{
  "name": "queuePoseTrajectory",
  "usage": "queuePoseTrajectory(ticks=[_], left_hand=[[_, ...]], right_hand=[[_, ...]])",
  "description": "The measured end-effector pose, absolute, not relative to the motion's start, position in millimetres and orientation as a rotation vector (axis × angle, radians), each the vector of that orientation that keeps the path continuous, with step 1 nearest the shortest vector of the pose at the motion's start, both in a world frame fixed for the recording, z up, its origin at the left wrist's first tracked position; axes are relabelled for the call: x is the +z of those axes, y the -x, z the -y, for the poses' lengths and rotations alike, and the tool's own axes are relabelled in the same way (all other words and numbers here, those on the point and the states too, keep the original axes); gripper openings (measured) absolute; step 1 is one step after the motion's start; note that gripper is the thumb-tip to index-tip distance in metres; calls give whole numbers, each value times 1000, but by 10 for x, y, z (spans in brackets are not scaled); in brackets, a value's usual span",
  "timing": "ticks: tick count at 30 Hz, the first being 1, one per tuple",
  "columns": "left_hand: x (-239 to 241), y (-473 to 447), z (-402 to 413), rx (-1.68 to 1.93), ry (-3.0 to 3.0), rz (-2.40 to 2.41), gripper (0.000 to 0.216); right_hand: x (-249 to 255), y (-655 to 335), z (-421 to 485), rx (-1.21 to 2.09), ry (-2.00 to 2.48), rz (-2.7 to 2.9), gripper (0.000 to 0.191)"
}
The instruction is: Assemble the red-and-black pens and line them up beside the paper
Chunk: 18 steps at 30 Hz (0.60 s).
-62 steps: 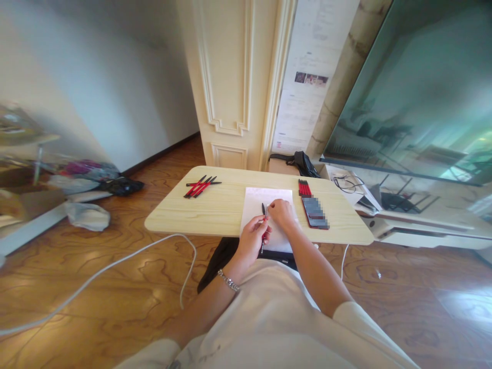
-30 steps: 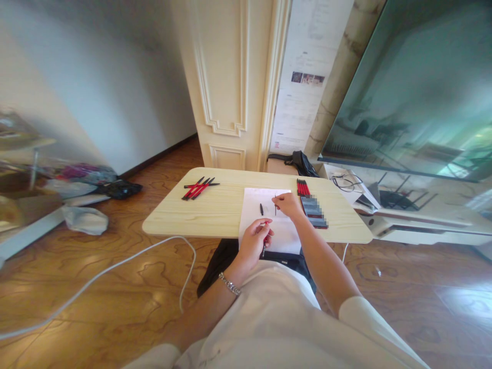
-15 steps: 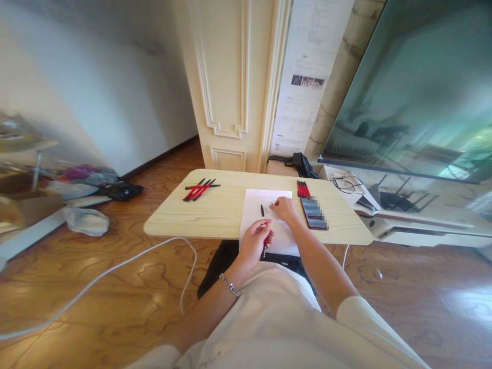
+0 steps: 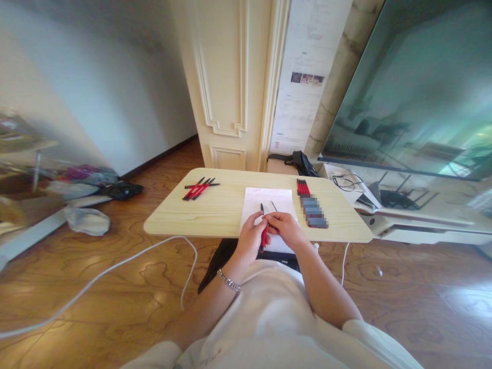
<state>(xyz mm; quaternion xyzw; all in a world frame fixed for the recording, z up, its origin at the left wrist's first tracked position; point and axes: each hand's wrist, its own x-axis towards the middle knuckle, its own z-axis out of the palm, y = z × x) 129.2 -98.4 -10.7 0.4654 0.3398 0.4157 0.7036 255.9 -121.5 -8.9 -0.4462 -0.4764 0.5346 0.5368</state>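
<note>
My left hand [image 4: 250, 237] and my right hand [image 4: 285, 229] meet over the near edge of a white sheet of paper [image 4: 271, 201], both closed on a red pen barrel [image 4: 263, 239]. A small black pen part [image 4: 262, 207] and a thin refill [image 4: 273, 206] lie on the paper just beyond my fingers. A loose bunch of red and black pens [image 4: 200, 188] lies on the table's far left. A neat row of red pens [image 4: 303, 186] lies at the far right.
The light wooden table [image 4: 215, 212] stands on a wood floor. A dark flat object, blurred [image 4: 313, 211], lies right of the paper. A white cable [image 4: 126, 259] loops across the floor at left. A glass panel and a low white shelf stand at right.
My right hand set the thin refill down on the paper, then drew back to join my left hand on the red pen barrel.
</note>
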Motion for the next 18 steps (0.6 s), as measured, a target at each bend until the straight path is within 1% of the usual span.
queuePoseTrajectory(ticks=[4, 8, 14, 18], left_hand=[[-28, -1261, 1008, 900, -1036, -702, 66], [1, -1247, 1020, 867, -1065, -694, 65], [26, -1248, 1024, 822, -1143, -729, 70], [35, -1225, 1028, 823, -1231, -712, 65]], right_hand=[[-155, -2510, 1219, 1426, 851, 1021, 29], [-194, -2521, 1220, 1492, 780, 972, 25], [-255, -2555, 1222, 1489, 783, 920, 23], [-235, -2579, 1214, 1480, 775, 915, 22]])
